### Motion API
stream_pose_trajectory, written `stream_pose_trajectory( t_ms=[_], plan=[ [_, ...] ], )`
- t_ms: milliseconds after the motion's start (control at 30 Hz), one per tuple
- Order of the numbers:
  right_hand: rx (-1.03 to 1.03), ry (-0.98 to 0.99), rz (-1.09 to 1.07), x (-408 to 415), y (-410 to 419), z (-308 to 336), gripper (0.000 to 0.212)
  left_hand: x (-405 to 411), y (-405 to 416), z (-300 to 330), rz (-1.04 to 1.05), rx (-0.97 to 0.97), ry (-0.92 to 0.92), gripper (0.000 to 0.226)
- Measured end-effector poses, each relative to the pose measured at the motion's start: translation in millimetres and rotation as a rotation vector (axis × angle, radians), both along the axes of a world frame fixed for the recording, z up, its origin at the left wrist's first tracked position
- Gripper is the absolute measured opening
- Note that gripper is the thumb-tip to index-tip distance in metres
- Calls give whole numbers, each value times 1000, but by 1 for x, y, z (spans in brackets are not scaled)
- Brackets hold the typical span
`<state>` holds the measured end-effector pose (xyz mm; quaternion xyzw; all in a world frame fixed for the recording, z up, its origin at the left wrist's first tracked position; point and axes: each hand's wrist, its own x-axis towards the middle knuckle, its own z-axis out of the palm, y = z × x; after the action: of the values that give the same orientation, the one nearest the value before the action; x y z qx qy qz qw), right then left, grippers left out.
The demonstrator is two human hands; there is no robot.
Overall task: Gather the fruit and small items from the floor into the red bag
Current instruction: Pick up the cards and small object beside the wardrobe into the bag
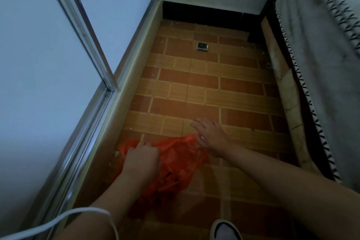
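The red plastic bag lies crumpled on the tiled floor near the left wall. My left hand is closed on the bag's left edge. At the bag's upper right corner is my right hand, its thumb and lower fingers pinching the plastic while the other fingers spread over the floor. Whatever is in the bag is hidden by the plastic. A small grey, square item lies on the floor far ahead. No fruit shows on the floor.
A sliding door with a metal track runs along the left. On the right hangs a bed's grey patterned cover. My shoe is at the bottom edge. A white cord loops at lower left.
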<state>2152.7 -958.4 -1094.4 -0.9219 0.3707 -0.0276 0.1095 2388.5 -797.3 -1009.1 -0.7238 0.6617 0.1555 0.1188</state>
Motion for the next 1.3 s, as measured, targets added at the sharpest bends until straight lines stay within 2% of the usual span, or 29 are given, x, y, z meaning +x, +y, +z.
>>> stream_pose_trajectory(
  t_ms=[100,200,367,467,533,633,700,800,933,1000,1167,1300],
  plan=[
    [56,-13,-239,-23,-20,6,51,-6,-2,0,-29,-99,-18,29],
    [125,143,-333,-45,-33,1,55,-9,-1,-9,-76,-121,72,38],
    [321,311,-283,-61,-33,-20,58,-4,1,-22,-104,-114,174,53],
    [311,369,-226,-58,-36,-32,71,-2,0,-24,-105,-123,199,55],
    [310,372,-188,-53,-38,-38,73,-1,-1,-24,-101,-140,211,56],
    [298,400,-124,-44,-39,-42,66,1,-3,-29,-92,-134,235,56],
    [248,406,-87,-40,-40,-43,50,4,-4,-32,-78,-115,246,53],
    [241,397,-121,-39,-40,-43,38,6,-6,-37,-64,-139,247,49],
    [290,384,-258,-48,-35,-40,35,0,-12,-34,-48,-193,275,45],
    [320,382,-327,-56,-30,-39,24,-4,-14,-32,-48,-204,286,45],
    [442,195,-581,-76,-24,-31,15,-13,-17,-26,-57,-253,313,42],
    [291,36,-565,-75,-23,6,13,-26,-19,-11,-63,-312,322,39]
  ],
)
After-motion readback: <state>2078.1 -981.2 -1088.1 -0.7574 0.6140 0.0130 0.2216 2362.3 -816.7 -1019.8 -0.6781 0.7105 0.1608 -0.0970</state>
